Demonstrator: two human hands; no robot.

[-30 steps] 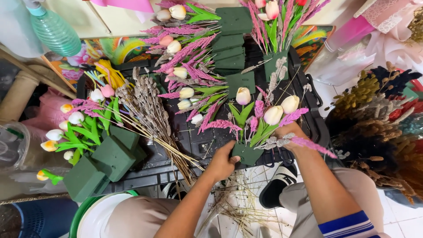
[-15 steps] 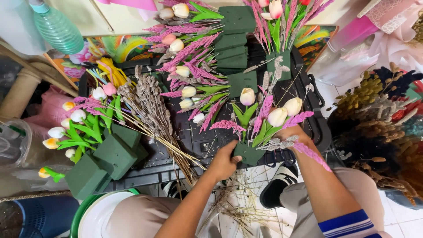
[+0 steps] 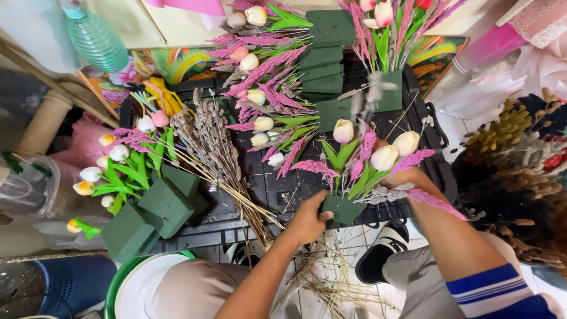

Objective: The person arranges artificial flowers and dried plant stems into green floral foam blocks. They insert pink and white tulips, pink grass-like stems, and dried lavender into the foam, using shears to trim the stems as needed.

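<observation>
Two hands work one small arrangement in the head view. Left hand (image 3: 308, 220) has its fingers (image 3: 323, 216) curled shut around the dark green foam block (image 3: 344, 208), gripping its near left corner. Right hand (image 3: 407, 177) sits behind the stems, fingers hidden by pink plumes (image 3: 413, 159) and cream tulips (image 3: 384, 157), so their spread cannot be told. Just left of the left fingers lies a bundle of dried twigs (image 3: 218, 153) on the black tray surface (image 3: 283, 189).

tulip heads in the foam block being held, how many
3 tulip heads rise from the held foam block: one left above the leaves, two at right by the right hand, one higher, one lower. The left hand grips the block; more may hide behind stems.
</observation>
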